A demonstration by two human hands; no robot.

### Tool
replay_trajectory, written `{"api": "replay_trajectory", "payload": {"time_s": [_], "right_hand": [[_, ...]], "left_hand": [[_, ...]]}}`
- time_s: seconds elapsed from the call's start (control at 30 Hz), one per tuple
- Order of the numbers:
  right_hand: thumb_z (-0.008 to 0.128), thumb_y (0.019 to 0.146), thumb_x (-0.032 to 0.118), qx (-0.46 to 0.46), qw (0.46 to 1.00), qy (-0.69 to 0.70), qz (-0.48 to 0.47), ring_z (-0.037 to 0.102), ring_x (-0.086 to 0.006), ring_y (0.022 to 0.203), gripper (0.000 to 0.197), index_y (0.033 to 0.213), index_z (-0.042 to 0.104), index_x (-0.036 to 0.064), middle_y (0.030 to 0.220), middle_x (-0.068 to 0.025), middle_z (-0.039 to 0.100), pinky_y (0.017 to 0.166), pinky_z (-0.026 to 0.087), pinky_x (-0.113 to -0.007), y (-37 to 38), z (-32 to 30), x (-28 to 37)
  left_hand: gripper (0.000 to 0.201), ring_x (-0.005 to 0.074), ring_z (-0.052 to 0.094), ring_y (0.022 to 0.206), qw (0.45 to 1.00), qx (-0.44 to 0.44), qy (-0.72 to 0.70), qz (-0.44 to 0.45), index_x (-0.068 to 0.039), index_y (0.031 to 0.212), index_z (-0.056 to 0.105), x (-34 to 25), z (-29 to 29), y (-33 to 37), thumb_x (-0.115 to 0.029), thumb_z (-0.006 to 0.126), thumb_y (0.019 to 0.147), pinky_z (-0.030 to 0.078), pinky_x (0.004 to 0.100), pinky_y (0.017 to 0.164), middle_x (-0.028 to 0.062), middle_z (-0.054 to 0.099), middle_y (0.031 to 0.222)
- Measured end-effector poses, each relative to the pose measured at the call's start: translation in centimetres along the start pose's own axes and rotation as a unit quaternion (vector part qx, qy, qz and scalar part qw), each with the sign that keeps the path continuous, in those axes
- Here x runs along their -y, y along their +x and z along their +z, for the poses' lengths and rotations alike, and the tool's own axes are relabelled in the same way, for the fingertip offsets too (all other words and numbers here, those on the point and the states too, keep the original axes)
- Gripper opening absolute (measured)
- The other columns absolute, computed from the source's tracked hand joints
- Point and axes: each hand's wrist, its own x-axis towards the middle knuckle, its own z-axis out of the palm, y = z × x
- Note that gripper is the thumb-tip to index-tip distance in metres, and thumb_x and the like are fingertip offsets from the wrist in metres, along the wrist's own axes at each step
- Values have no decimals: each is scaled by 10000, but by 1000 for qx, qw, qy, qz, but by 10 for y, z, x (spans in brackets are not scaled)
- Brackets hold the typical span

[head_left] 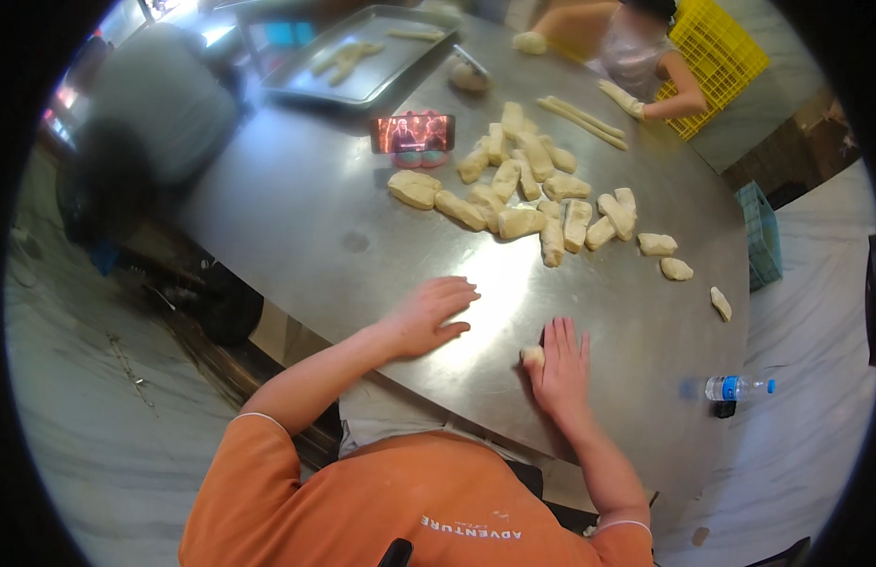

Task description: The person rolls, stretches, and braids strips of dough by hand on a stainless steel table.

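Left hand (431, 317) spread, empty; right hand (562, 373) flat, can't tell its grip, small dough piece (532, 355) on the surface (636, 378) by its thumb. Looks soft, light, tacky: cup it whole, loosely.

So past the middle of my shiny steel table (296, 217) I've got a phone with a lit reddish screen (412, 134) on a pink and green stand (421, 160), with a shallow rectangular metal tray (389, 68) further back. Over on my right there's a clear plastic bottle with a blue cap (740, 387), plus a blue-green plastic crate (762, 236) just off the table's side and a bright yellow gridded crate (721, 57) up in the far corner.
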Motion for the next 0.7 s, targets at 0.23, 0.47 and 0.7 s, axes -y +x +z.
{"api": "replay_trajectory", "payload": {"time_s": [0.23, 0.47, 0.7], "right_hand": [[506, 1101, 399, 24, 994, 104, 7, 396, -462, 1592, 643, 1603, 510, -3, 1698, -256, 457, 1283, 278, -656, -3, 4, 33], [464, 1089, 353, 24, 998, 40, 44, 359, -464, 1612, 649, 1626, 481, -11, 1715, -246, 441, 1295, 238, -677, 60, 7, 12], [418, 1114, 525, 83, 996, 19, 18, 339, -475, 1618, 757, 1660, 433, 0, 1725, -258, 412, 1292, 228, -694, 24, 14, 22]], "left_hand": [[521, 377, 554, 1460, 986, -67, 106, -111, -80, 1424, 671, 29, -56, -70, -222, 818, 945, 461, 496, 1212, 129, 648, 1512], [473, 352, 564, 1452, 975, -93, 184, -77, -83, 1363, 704, 19, -50, -71, -250, 814, 934, 461, 512, 1206, 119, 650, 1506], [449, 347, 561, 1449, 974, -90, 180, -104, -68, 1339, 702, 16, -46, -67, -254, 804, 943, 449, 506, 1215, 127, 637, 1509]]}}
